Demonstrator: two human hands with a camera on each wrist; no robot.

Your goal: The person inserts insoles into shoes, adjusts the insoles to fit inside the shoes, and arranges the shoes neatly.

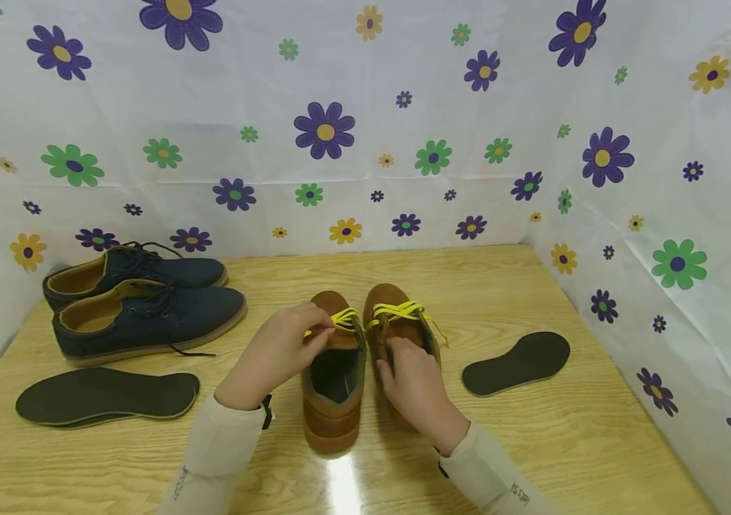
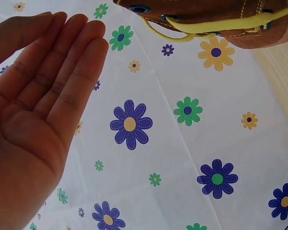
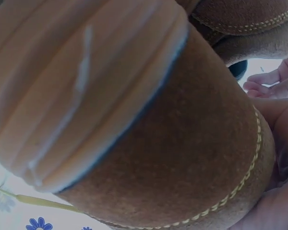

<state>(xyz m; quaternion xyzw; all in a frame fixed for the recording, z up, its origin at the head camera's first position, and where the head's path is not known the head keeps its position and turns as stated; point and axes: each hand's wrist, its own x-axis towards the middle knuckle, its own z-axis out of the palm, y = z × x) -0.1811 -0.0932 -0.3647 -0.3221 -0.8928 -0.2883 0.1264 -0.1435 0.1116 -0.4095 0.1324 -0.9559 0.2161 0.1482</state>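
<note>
Two brown shoes with yellow laces stand side by side at the table's middle. Over the laced front of the left brown shoe (image 1: 333, 422) is my left hand (image 1: 282, 350), its fingers extended and the thumb close to the index fingertip in the left wrist view. A yellow lace (image 2: 221, 26) shows there on the shoe, apart from that hand. With fingers inside the opening and thumb outside, my right hand (image 1: 420, 390) grips the collar of the right brown shoe (image 1: 386, 295). Its heel and ridged sole (image 3: 81, 91) fill the right wrist view.
At the left back stands a pair of dark blue lace-up shoes (image 1: 179, 318). Black insoles (image 1: 108, 393) lie stacked at the left front. Another black insole (image 1: 516, 363) lies right of the brown shoes. A flowered white sheet (image 1: 365, 179) borders the wooden table (image 1: 597, 429).
</note>
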